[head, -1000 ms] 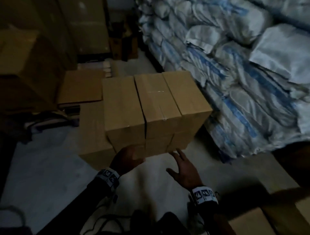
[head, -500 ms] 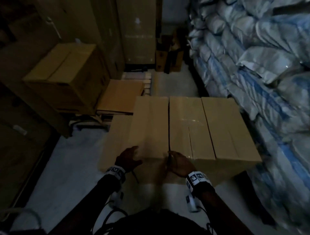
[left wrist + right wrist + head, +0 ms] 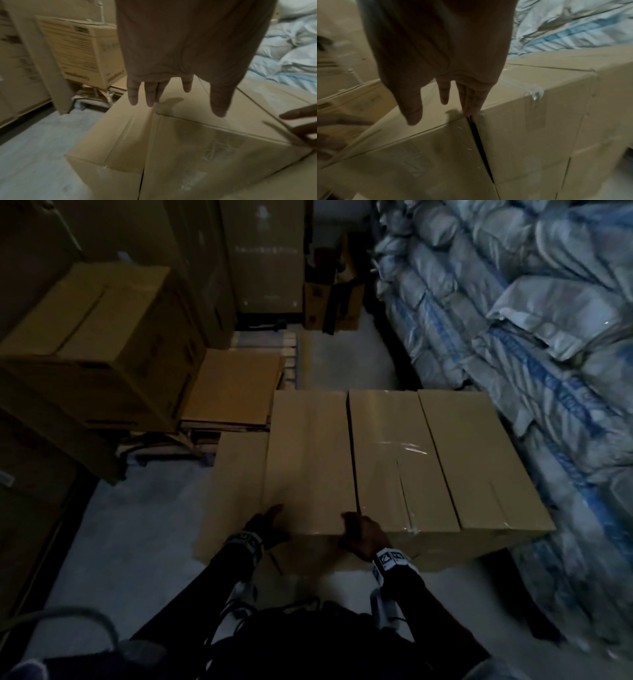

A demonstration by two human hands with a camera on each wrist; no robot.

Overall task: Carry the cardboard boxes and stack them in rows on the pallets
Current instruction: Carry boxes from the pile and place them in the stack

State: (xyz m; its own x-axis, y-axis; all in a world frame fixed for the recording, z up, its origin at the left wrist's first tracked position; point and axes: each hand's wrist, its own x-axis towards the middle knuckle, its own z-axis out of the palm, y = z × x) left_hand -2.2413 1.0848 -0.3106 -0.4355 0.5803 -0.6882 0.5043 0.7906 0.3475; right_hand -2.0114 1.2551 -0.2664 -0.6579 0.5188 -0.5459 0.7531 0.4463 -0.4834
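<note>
Cardboard boxes (image 3: 387, 460) stand three abreast in a row; left hand (image 3: 265, 527) and right hand (image 3: 363, 534), fingers straight and slightly spread, touch the leftmost box; more rows likely remain.

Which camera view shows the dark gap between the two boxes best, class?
The right wrist view: the gap runs down the middle, close and wide, under the right hand. The head view shows it as a thin line from above. The left wrist view shows only a faint edge line.
</note>
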